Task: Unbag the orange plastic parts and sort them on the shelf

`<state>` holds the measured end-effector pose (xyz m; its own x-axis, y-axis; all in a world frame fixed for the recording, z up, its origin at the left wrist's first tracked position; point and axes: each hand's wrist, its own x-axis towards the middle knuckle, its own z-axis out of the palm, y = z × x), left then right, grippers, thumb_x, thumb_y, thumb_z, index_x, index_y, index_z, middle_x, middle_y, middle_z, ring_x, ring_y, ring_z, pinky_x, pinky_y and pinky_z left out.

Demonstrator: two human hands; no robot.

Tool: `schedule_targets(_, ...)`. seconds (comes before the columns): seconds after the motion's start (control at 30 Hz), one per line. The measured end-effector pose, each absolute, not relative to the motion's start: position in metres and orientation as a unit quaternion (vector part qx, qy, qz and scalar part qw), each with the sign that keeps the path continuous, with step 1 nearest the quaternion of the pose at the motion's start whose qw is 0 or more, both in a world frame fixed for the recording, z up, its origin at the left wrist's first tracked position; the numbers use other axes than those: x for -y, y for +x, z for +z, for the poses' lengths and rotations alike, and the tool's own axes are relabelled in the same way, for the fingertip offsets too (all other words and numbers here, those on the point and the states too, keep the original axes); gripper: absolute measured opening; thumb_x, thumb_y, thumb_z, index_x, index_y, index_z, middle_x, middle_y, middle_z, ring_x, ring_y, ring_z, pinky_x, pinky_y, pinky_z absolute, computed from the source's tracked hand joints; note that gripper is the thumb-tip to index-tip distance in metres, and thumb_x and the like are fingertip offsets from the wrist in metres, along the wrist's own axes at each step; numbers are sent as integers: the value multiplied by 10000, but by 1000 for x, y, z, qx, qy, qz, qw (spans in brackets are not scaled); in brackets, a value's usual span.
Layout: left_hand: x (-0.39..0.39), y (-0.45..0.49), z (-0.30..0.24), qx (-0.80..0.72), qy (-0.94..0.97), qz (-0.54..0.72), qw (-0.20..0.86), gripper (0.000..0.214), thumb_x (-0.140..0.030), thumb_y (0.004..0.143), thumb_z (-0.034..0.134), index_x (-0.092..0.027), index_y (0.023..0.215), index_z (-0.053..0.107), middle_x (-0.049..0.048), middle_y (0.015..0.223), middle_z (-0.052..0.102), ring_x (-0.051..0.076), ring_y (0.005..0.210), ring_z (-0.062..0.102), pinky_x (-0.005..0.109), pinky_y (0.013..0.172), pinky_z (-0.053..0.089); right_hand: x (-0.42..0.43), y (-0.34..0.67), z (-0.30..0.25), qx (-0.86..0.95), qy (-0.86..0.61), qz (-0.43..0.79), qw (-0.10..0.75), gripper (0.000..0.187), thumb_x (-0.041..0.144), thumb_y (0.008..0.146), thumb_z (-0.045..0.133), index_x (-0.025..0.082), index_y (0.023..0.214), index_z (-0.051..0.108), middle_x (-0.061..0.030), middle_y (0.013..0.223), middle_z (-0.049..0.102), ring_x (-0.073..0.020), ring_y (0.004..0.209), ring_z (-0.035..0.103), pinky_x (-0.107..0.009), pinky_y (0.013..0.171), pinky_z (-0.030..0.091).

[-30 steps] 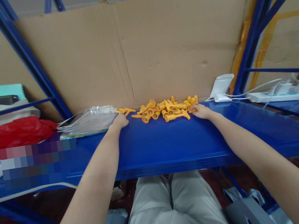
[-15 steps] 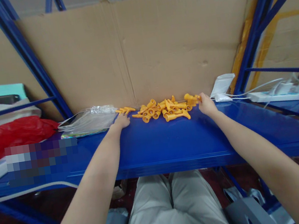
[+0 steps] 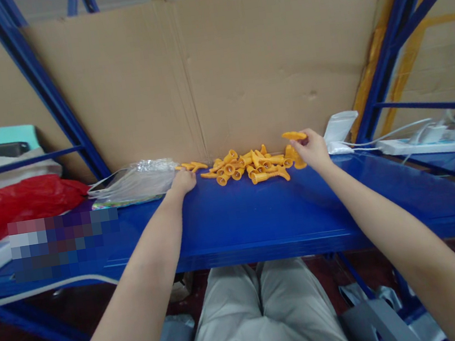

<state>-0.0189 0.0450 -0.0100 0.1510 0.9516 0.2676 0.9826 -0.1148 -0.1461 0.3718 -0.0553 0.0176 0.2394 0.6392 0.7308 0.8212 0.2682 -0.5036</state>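
Raised just over the blue shelf, my right hand (image 3: 311, 148) is closed on an orange-yellow plastic piece (image 3: 293, 135) that points left. Below those fingers another such piece (image 3: 297, 159) rests at the right end of a loose pile (image 3: 248, 165). The pile's pieces have hollow, flared round ends and curved, tapering tails. Across on the left, my left hand (image 3: 184, 181) lies low on the shelf with fingers curled, beside a few more of the orange-yellow pieces (image 3: 192, 166). Its fingertips are hidden, so what they hold does not show.
A cardboard sheet (image 3: 213, 75) stands behind the blue shelf (image 3: 260, 217). Clear plastic bags (image 3: 135, 184) and a red bag (image 3: 23, 206) lie to the left. At right are a white packet (image 3: 339, 131), cables and a power strip (image 3: 428, 143). Blue posts frame both sides.
My right hand has lifted a little from the pile's right end with an orange-yellow piece in it. The left hand has shifted slightly upward and its fingers look more curled.
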Motion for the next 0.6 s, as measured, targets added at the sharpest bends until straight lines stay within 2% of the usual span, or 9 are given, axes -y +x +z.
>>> schedule_targets(0.13, -41, -16, -8, 641, -751, -41, 151, 516, -251, 938, 263, -99, 1133, 716, 146, 1209, 697, 270, 1171, 615, 346, 1032, 442, 44, 379, 13, 604, -570, -75, 551, 252, 427, 833, 562, 188, 901, 600, -41, 796, 659, -194, 761, 618, -326, 726, 517)
schedule_targets(0.3, -39, -14, -7, 646, -748, -55, 140, 521, -267, 923, 277, -93, 1149, 713, 145, 1204, 705, 264, 1163, 626, 332, 1012, 456, 33, 387, 10, 575, -553, -77, 598, 257, 412, 797, 613, 181, 908, 600, -82, 946, 678, -206, 842, 646, -377, 802, 534)
schedule_targets(0.47, -29, -12, -3, 660, -738, -67, 123, 518, -263, 939, 264, -96, 1147, 707, 154, 1238, 685, 269, 1162, 625, 332, 991, 470, 30, 388, 7, 574, -541, -15, 614, 319, 475, 837, 592, 189, 975, 573, -95, 979, 709, -218, 871, 679, -378, 796, 554)
schedule_targets(0.6, -17, -7, 12, 656, -725, -144, 154, 488, -237, 942, 269, -97, 1185, 669, 181, 1253, 653, 296, 1173, 605, 377, 973, 480, 31, 381, 5, 603, -522, 50, 602, 367, 518, 910, 506, 199, 1092, 509, -100, 972, 721, -202, 805, 694, -347, 759, 557)
